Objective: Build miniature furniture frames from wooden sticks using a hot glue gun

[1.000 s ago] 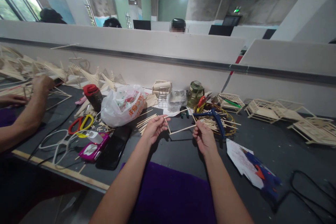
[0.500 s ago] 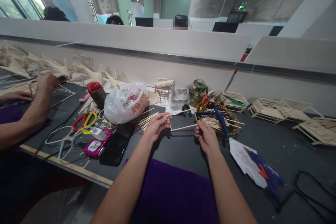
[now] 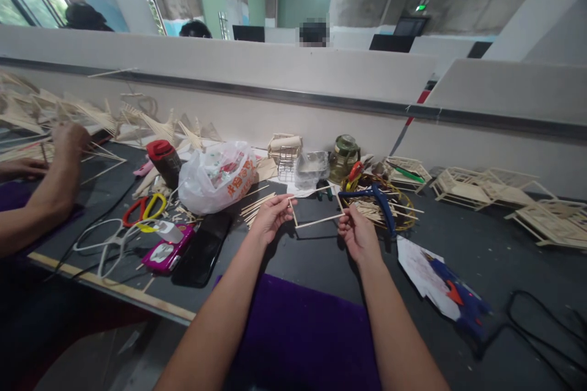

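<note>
A thin wooden stick frame point(image 3: 320, 220), four-sided in outline, is held up over the dark table between my two hands. My left hand point(image 3: 274, 218) pinches its left side with fingers closed. At the right corner, my right hand point(image 3: 358, 233) has its fingertips closed on the frame. Loose sticks point(image 3: 257, 210) lie just left of my left hand. Beyond my right hand is a wire basket point(image 3: 408, 225) of sticks, with a dark blue tool point(image 3: 385, 208) resting across it. A purple cloth point(image 3: 307, 336) lies between my forearms.
Left of me are a plastic bag point(image 3: 217, 180), a black phone point(image 3: 202, 250), a purple box point(image 3: 167, 248) and scissors point(image 3: 155, 206). At right, a blue glue gun point(image 3: 463, 296) lies partly on paper, near stick models point(image 3: 463, 188). Another person's hand point(image 3: 68, 137) works at far left.
The whole view has shifted slightly, so most things sit a little further left and higher. Both hands keep hold of the stick frame, with almost no change in their grip.
</note>
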### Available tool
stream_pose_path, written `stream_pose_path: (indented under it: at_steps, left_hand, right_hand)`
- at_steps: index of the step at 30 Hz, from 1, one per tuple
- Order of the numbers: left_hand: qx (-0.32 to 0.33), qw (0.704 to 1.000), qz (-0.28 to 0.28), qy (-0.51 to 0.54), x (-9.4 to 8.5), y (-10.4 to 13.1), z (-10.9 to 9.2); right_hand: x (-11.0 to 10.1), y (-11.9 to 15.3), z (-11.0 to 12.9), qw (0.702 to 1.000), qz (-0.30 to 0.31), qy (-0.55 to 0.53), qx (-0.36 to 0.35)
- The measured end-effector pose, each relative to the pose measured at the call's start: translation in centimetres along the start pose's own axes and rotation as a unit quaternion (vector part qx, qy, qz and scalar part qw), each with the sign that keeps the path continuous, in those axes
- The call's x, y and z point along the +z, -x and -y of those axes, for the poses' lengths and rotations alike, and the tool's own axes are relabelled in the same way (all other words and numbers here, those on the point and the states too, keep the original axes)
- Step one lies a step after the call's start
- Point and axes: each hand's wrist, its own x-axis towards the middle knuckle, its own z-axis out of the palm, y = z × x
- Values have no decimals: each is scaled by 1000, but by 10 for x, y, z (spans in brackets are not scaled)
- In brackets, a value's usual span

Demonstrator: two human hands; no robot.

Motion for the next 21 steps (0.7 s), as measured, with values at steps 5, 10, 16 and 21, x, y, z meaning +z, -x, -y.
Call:
stream_pose_path:
  at_steps: [5,10,16,21]
  left_hand:
    - [-9,1000,-1,3,0,0,-1]
    - [-10,1000,-6,-1,1,0,-1]
    - [-6,998,-30,-61,2,0,2]
    - [2,989,-39,-145,5,2,7]
  right_hand:
    - [-2,-1,0,1000,-6,23,1]
    - [-3,1,0,998,-6,64,1]
    - [-10,4,7,967,58,246,-13]
    - [-24,11,16,903,190,377,72]
